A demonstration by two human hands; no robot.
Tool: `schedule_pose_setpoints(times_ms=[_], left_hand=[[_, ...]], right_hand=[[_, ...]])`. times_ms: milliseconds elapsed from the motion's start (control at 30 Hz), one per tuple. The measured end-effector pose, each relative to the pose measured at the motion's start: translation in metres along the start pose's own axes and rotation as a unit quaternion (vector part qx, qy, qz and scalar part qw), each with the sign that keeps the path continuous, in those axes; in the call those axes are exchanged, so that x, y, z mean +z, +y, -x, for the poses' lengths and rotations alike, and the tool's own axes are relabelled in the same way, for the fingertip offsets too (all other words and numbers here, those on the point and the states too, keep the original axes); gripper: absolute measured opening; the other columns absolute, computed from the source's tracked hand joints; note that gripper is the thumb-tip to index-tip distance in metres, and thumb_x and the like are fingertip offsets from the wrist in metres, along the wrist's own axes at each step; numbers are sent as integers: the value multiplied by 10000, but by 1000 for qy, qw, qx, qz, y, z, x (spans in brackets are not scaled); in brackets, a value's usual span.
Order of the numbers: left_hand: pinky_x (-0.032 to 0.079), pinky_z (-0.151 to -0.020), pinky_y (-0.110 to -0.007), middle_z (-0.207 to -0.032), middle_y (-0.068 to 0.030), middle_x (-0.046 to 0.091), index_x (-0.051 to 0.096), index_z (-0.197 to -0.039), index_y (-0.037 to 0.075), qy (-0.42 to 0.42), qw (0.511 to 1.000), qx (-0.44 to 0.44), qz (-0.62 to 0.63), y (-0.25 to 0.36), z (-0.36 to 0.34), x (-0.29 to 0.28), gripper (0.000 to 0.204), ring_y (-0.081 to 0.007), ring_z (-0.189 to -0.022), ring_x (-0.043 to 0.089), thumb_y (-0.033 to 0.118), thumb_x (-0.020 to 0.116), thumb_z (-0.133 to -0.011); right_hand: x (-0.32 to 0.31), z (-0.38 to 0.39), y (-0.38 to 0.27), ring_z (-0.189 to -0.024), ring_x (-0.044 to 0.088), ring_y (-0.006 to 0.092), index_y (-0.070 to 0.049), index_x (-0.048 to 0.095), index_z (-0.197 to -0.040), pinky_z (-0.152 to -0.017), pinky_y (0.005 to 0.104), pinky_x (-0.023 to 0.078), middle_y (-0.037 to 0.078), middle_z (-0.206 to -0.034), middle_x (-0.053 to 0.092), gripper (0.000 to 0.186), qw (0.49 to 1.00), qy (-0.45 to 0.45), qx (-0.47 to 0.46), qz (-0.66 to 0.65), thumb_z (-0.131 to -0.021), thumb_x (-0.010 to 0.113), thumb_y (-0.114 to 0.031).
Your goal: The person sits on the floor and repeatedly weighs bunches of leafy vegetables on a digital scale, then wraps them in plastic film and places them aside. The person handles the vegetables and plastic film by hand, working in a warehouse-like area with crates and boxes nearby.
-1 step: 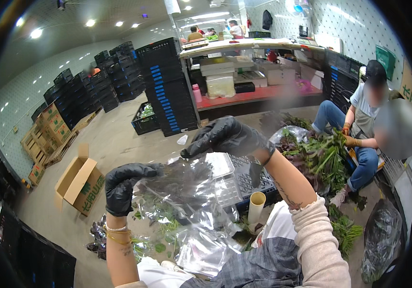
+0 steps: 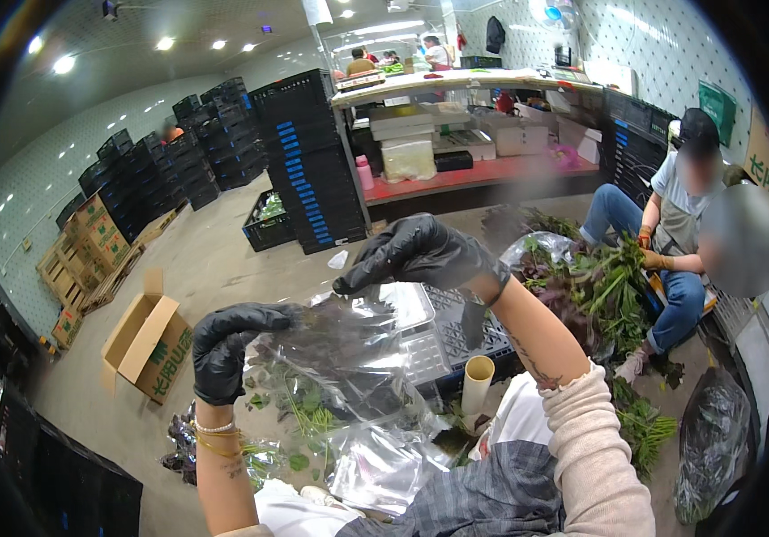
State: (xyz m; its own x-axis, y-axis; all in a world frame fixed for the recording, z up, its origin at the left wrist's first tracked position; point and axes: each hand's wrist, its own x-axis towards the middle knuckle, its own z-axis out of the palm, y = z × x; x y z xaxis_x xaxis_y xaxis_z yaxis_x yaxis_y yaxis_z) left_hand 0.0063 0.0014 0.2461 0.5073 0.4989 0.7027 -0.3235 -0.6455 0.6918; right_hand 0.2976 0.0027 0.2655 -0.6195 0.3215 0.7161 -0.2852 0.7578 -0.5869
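Observation:
Both my hands wear black gloves and are raised in front of me. Between them hangs a clear plastic bag [image 2: 358, 345], crinkled and shiny. My left hand [image 2: 237, 345] is closed, its fingertips pinching the bag's left edge. Farther up and to the right, my right hand [image 2: 425, 255] is bent down, its fingers pinching the upper edge. Dark leaves show through the film; I cannot tell whether they lie inside or behind it. Below are loose green stems and leaves [image 2: 308, 413] and more clear plastic bags [image 2: 380, 461] by my lap.
A cardboard tube [image 2: 478, 385] stands beside a black crate [image 2: 474, 318]. At right, a seated co-worker [image 2: 684, 206] in orange gloves handles a pile of leafy greens [image 2: 599, 295]. An opened carton [image 2: 147, 340] lies at left; tall black crate stacks [image 2: 299, 161] stand ahead.
Very little differs. The bag's film has shifted slightly, and more green stems show below it. Both hands keep their grip.

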Motion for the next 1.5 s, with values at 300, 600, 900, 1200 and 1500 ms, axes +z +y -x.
schedule_pose_setpoints(times_ms=[300,600,900,1200,1500], left_hand=[[376,-880,-323,-1040,-122,545,525,-1002,-22,36,985,-29,-167,13,-4,10,371,-223,-1005,496,257,610,-772],[181,-1036,-364,-1366,-116,260,215,-1344,64,284,841,36,-460,-24,27,35,671,-235,-1251,258,108,574,-778],[215,-983,-370,-1299,-135,230,184,-1282,33,266,939,-216,-34,-104,141,97,694,-237,-1179,276,388,526,-794],[459,-815,-382,-1030,-102,573,507,-1101,25,404,763,-5,504,-107,161,-13,288,-214,-917,557,194,423,-884],[503,-732,-348,-907,-90,611,556,-999,23,478,780,-55,399,-67,191,-87,220,-210,-802,598,141,468,-837]], right_hand=[[22,-8,-11,-899,545,123,-32,584,-971,-770,261,452,68,-965,595,255,981,104,38,161,-734,663,-85],[76,-32,31,-677,530,316,7,493,-768,-609,348,424,170,-707,515,85,931,306,-54,189,-685,510,11],[180,-51,37,-769,552,274,-20,499,-976,-664,328,464,153,-904,500,285,897,291,-123,308,-696,509,32],[151,47,109,-1229,304,304,-56,198,-1338,-1018,383,254,191,-1317,329,964,953,22,237,187,-600,769,-298],[218,136,173,-800,561,113,39,581,-1009,-725,252,453,75,-930,626,301,848,3,481,-222,-736,658,-61]])
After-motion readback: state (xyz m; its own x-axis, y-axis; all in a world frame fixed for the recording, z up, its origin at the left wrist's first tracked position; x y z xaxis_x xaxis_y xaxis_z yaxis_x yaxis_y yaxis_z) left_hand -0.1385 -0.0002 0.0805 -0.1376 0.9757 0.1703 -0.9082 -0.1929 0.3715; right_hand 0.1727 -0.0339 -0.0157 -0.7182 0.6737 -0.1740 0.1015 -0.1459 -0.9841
